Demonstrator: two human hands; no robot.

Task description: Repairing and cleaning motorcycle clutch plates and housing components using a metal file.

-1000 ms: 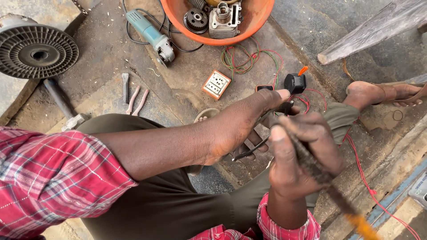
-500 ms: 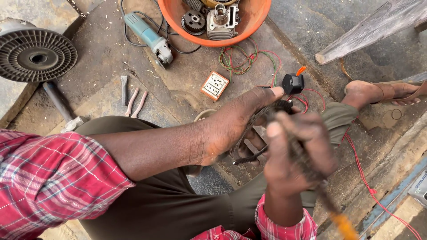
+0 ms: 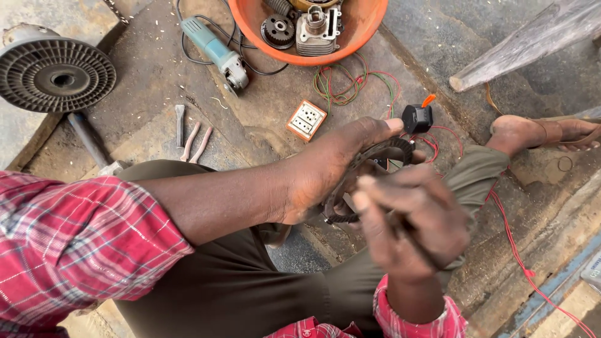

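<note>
Left hand (image 3: 332, 169) clasping dark ring part (image 3: 382, 156), palm down

Everything sits on the rough concrete floor (image 3: 156, 81). Just beyond my hands lie a small switch socket (image 3: 306, 120), tangled red and green wires (image 3: 350, 87) and a black part with an orange tab (image 3: 417, 117). Farther out stand an orange basin (image 3: 363, 37), a blue angle grinder (image 3: 216, 53), a chisel (image 3: 179, 124) and a finned round disc (image 3: 56, 74).
</note>
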